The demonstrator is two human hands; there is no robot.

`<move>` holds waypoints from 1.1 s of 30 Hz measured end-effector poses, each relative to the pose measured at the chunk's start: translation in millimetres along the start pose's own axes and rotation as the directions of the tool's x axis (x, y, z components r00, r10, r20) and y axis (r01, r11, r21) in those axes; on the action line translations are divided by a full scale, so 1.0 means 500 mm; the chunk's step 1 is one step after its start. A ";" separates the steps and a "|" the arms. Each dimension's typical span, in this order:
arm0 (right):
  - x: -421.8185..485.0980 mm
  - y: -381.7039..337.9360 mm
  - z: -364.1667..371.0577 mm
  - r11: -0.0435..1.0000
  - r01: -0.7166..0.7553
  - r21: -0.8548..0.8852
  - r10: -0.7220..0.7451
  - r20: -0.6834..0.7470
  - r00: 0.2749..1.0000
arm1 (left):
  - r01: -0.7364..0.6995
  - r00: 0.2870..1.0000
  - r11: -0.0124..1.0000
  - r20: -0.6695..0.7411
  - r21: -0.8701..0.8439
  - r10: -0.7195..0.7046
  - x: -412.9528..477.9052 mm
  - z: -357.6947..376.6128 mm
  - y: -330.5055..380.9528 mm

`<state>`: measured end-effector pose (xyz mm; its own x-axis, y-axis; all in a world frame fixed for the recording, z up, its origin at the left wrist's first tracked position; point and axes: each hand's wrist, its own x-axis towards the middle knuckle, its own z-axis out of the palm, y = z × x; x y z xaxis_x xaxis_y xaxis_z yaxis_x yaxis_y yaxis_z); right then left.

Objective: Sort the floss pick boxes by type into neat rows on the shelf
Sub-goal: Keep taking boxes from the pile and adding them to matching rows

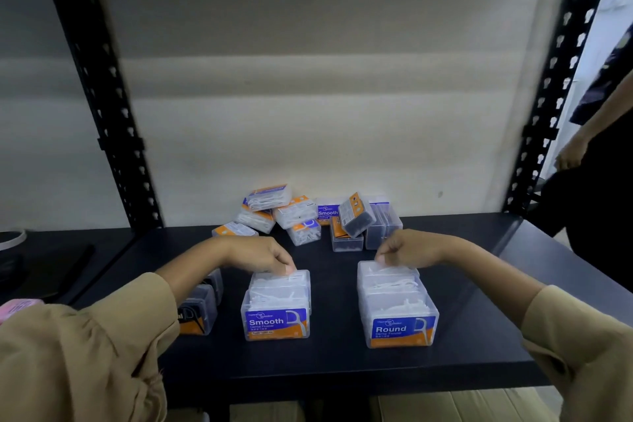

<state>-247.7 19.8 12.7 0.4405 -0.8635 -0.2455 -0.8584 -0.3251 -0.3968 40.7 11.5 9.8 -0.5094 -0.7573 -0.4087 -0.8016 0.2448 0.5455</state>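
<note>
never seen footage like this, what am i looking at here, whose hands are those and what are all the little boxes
This is one picture from a camera worn on a person's head, looking down at their own two bare hands; there is no machine. The left hand pinches the rear box of a short row behind the Smooth box. The right hand does the same behind the Round box. Both rows stand on a dark shelf. An unsorted pile of floss pick boxes waits at the back. Dark boxes sit to the left.
</note>
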 end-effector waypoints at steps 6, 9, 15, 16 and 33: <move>0.016 -0.004 -0.010 0.999 -0.001 0.053 0.005 -0.072 0.997 | 0.008 0.982 0.999 -0.188 -0.040 -0.016 0.007 -0.022 -0.001; 0.046 -0.014 -0.021 0.996 0.003 0.094 0.025 -0.294 0.955 | 0.002 0.812 0.987 -0.576 -0.159 -0.095 0.035 -0.056 -0.014; 0.123 -0.004 -0.040 0.959 -0.125 0.253 0.256 -0.593 0.763 | 0.100 0.487 0.926 -0.793 -0.365 -0.365 0.092 -0.127 -0.067; 0.131 -0.003 -0.043 0.954 -0.157 0.257 0.284 -0.595 0.752 | 0.138 0.478 0.914 -0.783 -0.382 -0.399 0.099 -0.137 -0.077; 0.189 -0.021 -0.061 0.914 -0.329 0.236 0.399 -0.382 0.834 | 0.220 0.537 0.748 -0.562 -0.627 -0.629 0.142 -0.173 -0.107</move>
<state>-204.8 -70.1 20.6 -0.0756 -0.9968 -0.0251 -0.8679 0.0782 -0.4906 74.5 -108.0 15.0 0.4070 -0.9009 -0.1511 -0.5150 -0.3629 0.7766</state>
